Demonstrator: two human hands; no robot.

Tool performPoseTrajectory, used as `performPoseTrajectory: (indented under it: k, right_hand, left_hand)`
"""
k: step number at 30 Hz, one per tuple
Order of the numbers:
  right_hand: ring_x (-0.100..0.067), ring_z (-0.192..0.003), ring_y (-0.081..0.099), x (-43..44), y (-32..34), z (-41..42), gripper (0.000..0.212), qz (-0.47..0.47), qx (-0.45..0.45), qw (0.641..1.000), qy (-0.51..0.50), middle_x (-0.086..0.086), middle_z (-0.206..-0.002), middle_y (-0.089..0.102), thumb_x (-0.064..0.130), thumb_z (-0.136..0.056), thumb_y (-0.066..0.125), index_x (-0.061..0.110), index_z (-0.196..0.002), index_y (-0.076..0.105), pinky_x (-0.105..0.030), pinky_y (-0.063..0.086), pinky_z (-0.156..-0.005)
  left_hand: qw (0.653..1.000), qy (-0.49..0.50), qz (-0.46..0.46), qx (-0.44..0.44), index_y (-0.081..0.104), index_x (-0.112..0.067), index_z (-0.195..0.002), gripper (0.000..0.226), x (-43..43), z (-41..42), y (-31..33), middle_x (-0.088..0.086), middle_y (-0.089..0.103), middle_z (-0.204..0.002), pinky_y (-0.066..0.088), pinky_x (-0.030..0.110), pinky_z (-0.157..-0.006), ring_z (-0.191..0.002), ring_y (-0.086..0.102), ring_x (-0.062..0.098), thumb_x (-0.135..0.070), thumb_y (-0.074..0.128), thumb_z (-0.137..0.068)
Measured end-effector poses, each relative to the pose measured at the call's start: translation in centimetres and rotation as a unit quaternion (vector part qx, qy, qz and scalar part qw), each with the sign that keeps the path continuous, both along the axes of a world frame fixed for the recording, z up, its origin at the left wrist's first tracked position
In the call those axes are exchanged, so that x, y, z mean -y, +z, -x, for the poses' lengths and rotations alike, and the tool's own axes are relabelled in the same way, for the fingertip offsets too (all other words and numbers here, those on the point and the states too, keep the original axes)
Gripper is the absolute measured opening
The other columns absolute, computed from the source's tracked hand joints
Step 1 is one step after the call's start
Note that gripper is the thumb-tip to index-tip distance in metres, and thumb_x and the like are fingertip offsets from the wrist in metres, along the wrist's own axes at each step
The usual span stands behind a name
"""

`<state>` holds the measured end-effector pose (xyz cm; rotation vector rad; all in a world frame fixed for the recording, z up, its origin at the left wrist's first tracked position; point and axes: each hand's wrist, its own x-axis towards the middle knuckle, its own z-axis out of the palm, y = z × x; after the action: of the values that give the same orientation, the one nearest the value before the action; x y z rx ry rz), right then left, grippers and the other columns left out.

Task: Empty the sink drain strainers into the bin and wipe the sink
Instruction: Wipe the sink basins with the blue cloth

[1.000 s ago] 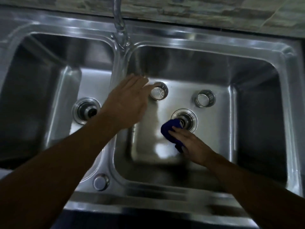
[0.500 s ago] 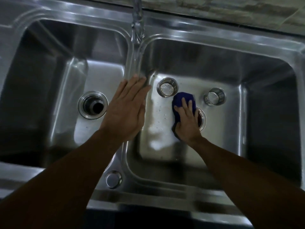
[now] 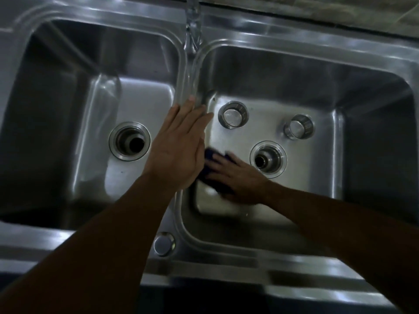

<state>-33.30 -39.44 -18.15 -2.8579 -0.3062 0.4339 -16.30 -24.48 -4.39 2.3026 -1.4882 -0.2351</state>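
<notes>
A steel double sink [image 3: 294, 48] fills the view. Two metal drain strainers stand on the right basin's floor: one [image 3: 233, 114] at the back left, one [image 3: 298, 126] at the back right. Both drain holes are uncovered, the left [image 3: 129, 143] and the right [image 3: 268, 159]. My right hand [image 3: 235, 177] presses a dark blue cloth [image 3: 209, 155] flat on the right basin's floor, left of its drain; the cloth is mostly hidden and blurred. My left hand [image 3: 179, 146] lies flat, fingers straight, on the divider between the basins.
The tap [image 3: 192, 23] rises from the back rim above the divider. A round metal cap [image 3: 163, 243] sits on the front rim. A tiled counter edge [image 3: 340, 10] runs behind the sink.
My right hand has slid the cloth from the back of the basin, by the strainer, forward and left, uncovering the right drain. My left hand has stayed on the divider.
</notes>
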Motion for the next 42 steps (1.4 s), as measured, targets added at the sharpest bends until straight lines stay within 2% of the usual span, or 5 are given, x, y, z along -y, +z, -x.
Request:
performPoseTrajectory:
  k: [5, 12, 18, 24, 42]
  right_hand:
    - [-0.026, -0.157, 0.001, -3.5, -0.5, -3.0, 0.078, -0.103, 0.003, 0.97, -0.22, -0.006, -0.169, 0.007, 0.038, -0.1, 0.051, 0.012, -0.161, 0.011, -0.056, 0.014, -0.123]
    - [-0.023, -0.157, 0.005, -0.2, 0.7, 5.1, 0.06, -0.189, -0.076, 0.975, 0.091, -0.003, -0.166, 0.02, 0.021, -0.099, 0.054, 0.016, -0.155, 0.033, -0.045, -0.001, -0.127]
    - [-0.038, -0.139, 0.046, 1.8, 1.8, 6.4, 0.045, -0.111, 0.059, 0.986, -0.108, -0.022, -0.149, 0.047, 0.008, -0.094, 0.059, -0.001, -0.138, 0.055, -0.052, 0.042, -0.112]
    - [-0.029, -0.156, 0.011, -0.3, 1.7, 1.9, 0.063, -0.102, 0.005, 0.943, -0.316, -0.014, -0.166, 0.015, 0.012, -0.098, 0.052, 0.006, -0.156, 0.027, -0.042, 0.009, -0.128]
    - [-0.032, -0.156, -0.008, -2.8, -0.8, -6.9, 0.077, -0.109, -0.024, 0.932, -0.345, -0.01, -0.169, -0.003, 0.036, -0.101, 0.049, 0.013, -0.161, 0.006, -0.05, 0.001, -0.125]
  left_hand:
    - [1.0, 0.001, -0.01, -0.003, 0.047, -0.005, -0.147, 0.054, 0.0, -0.1, 0.0, 0.014, 0.045, -0.154, 0.016, 0.05, -0.127, -0.153, 0.026, 0.028, -0.023, 0.03, -0.099]
    - [1.0, 0.001, 0.018, -0.007, 0.052, -0.002, -0.142, 0.044, -0.2, 0.1, 0.2, 0.017, 0.05, -0.149, 0.017, 0.051, -0.126, -0.151, 0.03, 0.031, -0.009, 0.043, -0.099]
    - [0.999, 0.002, 0.03, -0.018, 0.054, -0.001, -0.14, 0.044, -0.1, -0.1, 0.1, 0.017, 0.052, -0.148, 0.014, 0.049, -0.127, -0.15, 0.031, 0.031, -0.008, 0.043, -0.098]
    - [0.999, 0.004, 0.03, -0.023, 0.054, -0.002, -0.14, 0.043, -0.1, -0.1, 0.0, 0.016, 0.051, -0.148, 0.014, 0.048, -0.128, -0.151, 0.03, 0.03, -0.008, 0.043, -0.099]
    - [1.0, 0.004, 0.002, 0.007, 0.053, 0.0, -0.14, 0.05, -0.1, 0.0, -0.1, 0.018, 0.052, -0.147, 0.019, 0.053, -0.125, -0.15, 0.031, 0.031, -0.02, 0.031, -0.101]
